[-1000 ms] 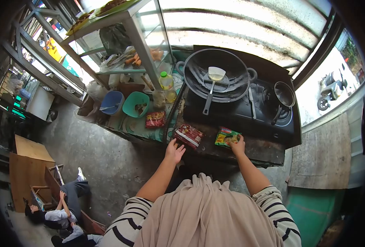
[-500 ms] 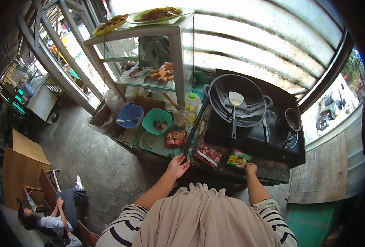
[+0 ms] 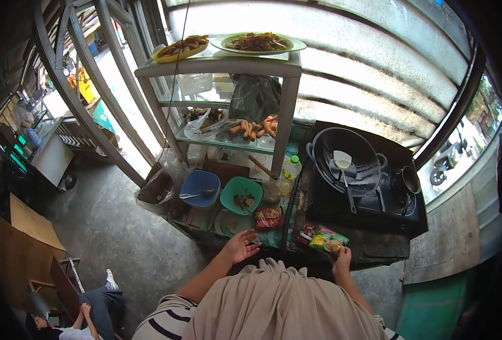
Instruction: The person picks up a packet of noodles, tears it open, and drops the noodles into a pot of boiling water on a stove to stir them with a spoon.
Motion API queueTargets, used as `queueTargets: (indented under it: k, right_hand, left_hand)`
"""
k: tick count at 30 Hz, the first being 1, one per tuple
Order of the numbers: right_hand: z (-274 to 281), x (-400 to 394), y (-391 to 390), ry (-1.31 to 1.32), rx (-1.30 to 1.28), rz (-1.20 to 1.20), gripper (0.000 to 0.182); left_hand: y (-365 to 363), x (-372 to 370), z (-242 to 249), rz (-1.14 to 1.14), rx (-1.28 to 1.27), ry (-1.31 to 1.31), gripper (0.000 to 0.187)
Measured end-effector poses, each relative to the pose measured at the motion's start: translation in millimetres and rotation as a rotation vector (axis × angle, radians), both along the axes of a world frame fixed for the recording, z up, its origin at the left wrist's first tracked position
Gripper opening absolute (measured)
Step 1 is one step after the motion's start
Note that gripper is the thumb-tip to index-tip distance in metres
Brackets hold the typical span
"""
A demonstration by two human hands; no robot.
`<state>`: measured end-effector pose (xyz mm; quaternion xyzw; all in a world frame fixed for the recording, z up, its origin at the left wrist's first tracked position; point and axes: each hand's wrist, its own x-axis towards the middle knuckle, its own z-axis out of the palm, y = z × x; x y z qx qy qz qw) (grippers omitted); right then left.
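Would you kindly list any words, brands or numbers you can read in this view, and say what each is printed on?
No text can be read here.
Green packet at the right hand: print too small and blurred.
Red packet beyond the left hand: print blurred.
Oil bottle label: unreadable.
Yellow sign outside: too blurred.

I'm looking at a street food stall: glass display shelf [image 3: 228, 102] at top centre holds plates of fried food [image 3: 258, 42], black wok [image 3: 346, 161] on a gas stove [image 3: 375, 207] at right, plastic bowls [image 3: 241, 194] and instant noodle packets [image 3: 328, 240] on the counter, corrugated roofing above, bare concrete floor, parked scooter [image 3: 442, 164] outside far right.
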<state>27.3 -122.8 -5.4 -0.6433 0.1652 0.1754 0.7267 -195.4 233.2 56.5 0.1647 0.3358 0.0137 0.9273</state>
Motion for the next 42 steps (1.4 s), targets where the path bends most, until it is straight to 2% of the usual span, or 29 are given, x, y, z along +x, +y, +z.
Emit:
queueTargets:
  k: [2,3,4,6,7,8,9,10,11,12,13,15,17,20,22,24,26,27,29,30,31,32,34,36,38,40,42]
  right_hand:
    - [8,-25,40,0.161,0.16,0.063,0.008]
    - [17,-34,63,0.139,0.182,0.127,0.008]
    - [48,-47,91,0.071,0.199,0.171,0.008]
    - [42,-44,127,-0.437,-0.064,0.329,0.008]
    - [65,-51,145,-0.443,-0.06,0.336,0.008]
    - [110,-62,162,-0.774,-0.128,0.46,0.007]
    - [145,-70,175,-1.107,-0.196,0.58,0.009]
    - [162,-72,183,-1.111,-0.191,0.586,0.009]
    - [176,-74,190,-1.386,-0.243,0.75,0.011]
    - [186,-76,197,-1.661,-0.294,0.913,0.015]
    - [194,-80,203,-1.664,-0.285,0.919,0.015]
    - [206,-86,215,-1.78,-0.295,1.003,0.019]
    - [209,-83,225,-1.725,-0.246,1.001,0.021]
    - [218,-80,239,-1.604,-0.169,0.961,0.027]
    - [234,-88,250,-1.383,-0.188,0.831,0.029]
    - [255,-94,256,-1.307,-0.164,0.808,0.033]
    - [263,-94,260,-1.241,-0.139,0.778,0.036]
    - [263,-94,260,-1.193,-0.142,0.762,0.037]
    - [261,-89,257,-1.149,-0.15,0.738,0.038]
    - [258,-85,254,-1.003,-0.096,0.766,0.039]
    - [252,-81,250,-0.853,-0.042,0.791,0.04]
    - [244,-77,246,-0.849,-0.048,0.782,0.04]
    - [224,-72,240,-0.545,0.111,0.817,0.031]
    - [211,-65,231,-0.544,0.035,0.829,0.026]
    - [204,-58,222,-0.549,-0.038,0.839,0.022]
    - [198,-55,213,-0.546,-0.16,0.912,0.02]
    - [195,-61,206,-0.614,-0.162,0.856,0.02]
  left_hand:
    - [7,6,6,-0.266,0.086,-0.027,0.034]
    - [7,12,14,-0.446,0.231,-0.002,0.049]
    - [8,17,23,-0.441,0.236,-0.007,0.049]
    - [14,26,45,-0.962,0.401,-0.04,0.068]
    - [15,27,60,-0.967,0.402,-0.114,0.083]
    - [16,26,76,-0.959,0.406,-0.114,0.083]
    - [17,25,91,-0.729,0.293,-0.218,0.085]
    - [19,24,104,-0.497,0.181,-0.318,0.086]
    - [20,25,118,-0.489,0.185,-0.318,0.086]
    - [22,25,130,-0.354,0.085,-0.466,0.081]
    - [26,24,136,-0.216,-0.015,-0.61,0.076]
    - [36,21,138,-0.182,0.071,-0.563,0.069]
    - [44,19,138,-0.135,0.233,-0.468,0.055]
    - [49,17,137,-0.087,0.342,-0.563,0.057]
    - [49,16,130,-0.069,0.375,-0.617,0.059]
    - [47,16,121,-0.055,0.407,-0.675,0.061]
    - [43,18,115,-0.098,0.733,-0.554,0.066]
    - [39,19,117,-0.103,0.736,-0.562,0.066]
    - [28,23,121,-0.096,1.123,-0.388,0.07]
    - [24,27,127,-0.102,1.123,-0.395,0.07]
    - [18,29,133,-0.103,1.238,-0.406,0.071]
    - [13,31,139,-0.104,1.351,-0.415,0.072]
    - [8,34,149,-0.184,1.382,-0.412,0.074]
    - [4,37,146,-0.268,1.411,-0.411,0.076]
    - [3,43,135,-0.337,1.668,-0.345,0.073]
    - [1,45,139,-0.401,1.723,-0.31,0.072]
    - [-1,48,139,-0.463,1.78,-0.274,0.071]
